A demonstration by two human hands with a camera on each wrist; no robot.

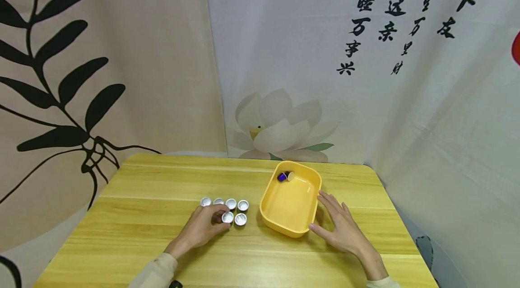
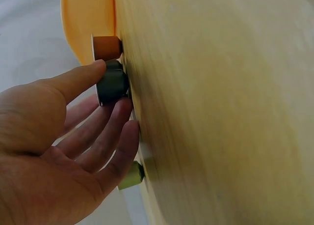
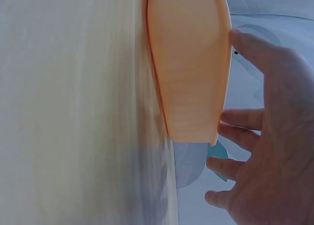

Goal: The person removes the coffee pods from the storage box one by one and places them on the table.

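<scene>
My left hand (image 1: 205, 225) has its thumb and fingers around a dark green coffee capsule (image 2: 113, 83), standing foil side up at the near left of a small group. In the left wrist view, an orange capsule (image 2: 106, 47) stands just past it and a light green capsule (image 2: 131, 176) shows below the fingers. Beside the gripped one is another silver-topped capsule (image 1: 240, 220). My right hand (image 1: 341, 228), fingers spread and fairly straight, touches the right rim of a yellow tray (image 1: 266, 216) with thumb and fingertips. Inside, a purple capsule (image 1: 282, 177) lies against a tan-faced capsule (image 1: 290, 176).
Behind the left hand runs a back row of several capsules (image 1: 231, 204), close to the tray's left side. Everything stands on a wooden table (image 1: 134, 216). A printed cloth (image 1: 284, 53) hangs behind the table's far edge.
</scene>
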